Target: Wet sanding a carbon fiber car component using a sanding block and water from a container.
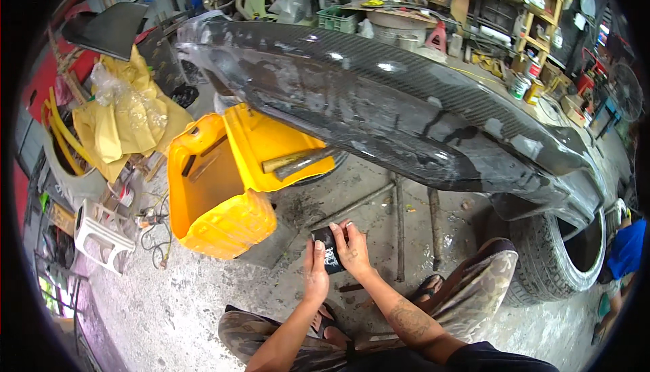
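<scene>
Low in front of me, both hands hold a small black rectangular sheet (pixel 330 258) with whitish marks on its face; it looks like sandpaper. My left hand (pixel 315 272) closes on its left edge, thumb up along the side. At the upper right edge, my right hand (pixel 353 250) grips it with bent fingers. Beyond the hands lies a long black car bumper (pixel 352 94) with a carbon-fibre weave. Its surface looks wet, with greyish smears and patches. Neither hand touches it.
A cut yellow plastic container (pixel 223 220) stands left of my hands, near a white stool (pixel 101 233). Stacked tyres (pixel 558 257) are under the bumper's right end. Metal bars (pixel 399 230) lie on the wet concrete floor. Another person (pixel 624 253) is at the far right.
</scene>
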`<control>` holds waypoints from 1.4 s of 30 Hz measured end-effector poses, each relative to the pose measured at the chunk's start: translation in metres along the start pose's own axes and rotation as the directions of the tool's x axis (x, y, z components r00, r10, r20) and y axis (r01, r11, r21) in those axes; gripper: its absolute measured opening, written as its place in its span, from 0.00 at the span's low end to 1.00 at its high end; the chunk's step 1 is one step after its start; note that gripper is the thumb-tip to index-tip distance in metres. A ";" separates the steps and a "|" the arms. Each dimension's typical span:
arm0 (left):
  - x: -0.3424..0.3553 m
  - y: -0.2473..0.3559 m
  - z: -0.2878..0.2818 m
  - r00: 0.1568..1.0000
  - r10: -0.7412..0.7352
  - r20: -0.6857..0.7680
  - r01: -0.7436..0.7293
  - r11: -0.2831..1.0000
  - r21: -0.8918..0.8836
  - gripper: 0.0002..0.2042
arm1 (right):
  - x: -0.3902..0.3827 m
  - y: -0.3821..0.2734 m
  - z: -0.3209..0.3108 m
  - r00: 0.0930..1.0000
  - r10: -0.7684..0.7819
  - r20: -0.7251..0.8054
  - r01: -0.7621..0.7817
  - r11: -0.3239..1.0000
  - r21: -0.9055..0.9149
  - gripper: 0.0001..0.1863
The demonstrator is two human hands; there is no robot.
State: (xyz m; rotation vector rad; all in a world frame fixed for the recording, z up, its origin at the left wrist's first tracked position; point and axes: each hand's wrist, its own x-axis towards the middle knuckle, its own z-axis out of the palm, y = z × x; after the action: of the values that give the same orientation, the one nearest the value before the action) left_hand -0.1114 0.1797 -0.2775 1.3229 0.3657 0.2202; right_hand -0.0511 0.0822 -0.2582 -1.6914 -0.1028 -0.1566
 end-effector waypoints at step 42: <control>0.006 0.041 0.007 0.985 -0.011 0.170 0.029 0.994 -0.104 0.23 | 0.089 -0.266 -0.162 0.588 -0.621 0.519 0.531 -0.187 -0.826 0.47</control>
State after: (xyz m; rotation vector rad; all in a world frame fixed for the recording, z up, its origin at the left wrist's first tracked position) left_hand -0.1012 0.1851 -0.2368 1.2229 0.2203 0.1079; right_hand -0.0125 -0.0465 0.0360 -2.8532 -0.9918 -1.3136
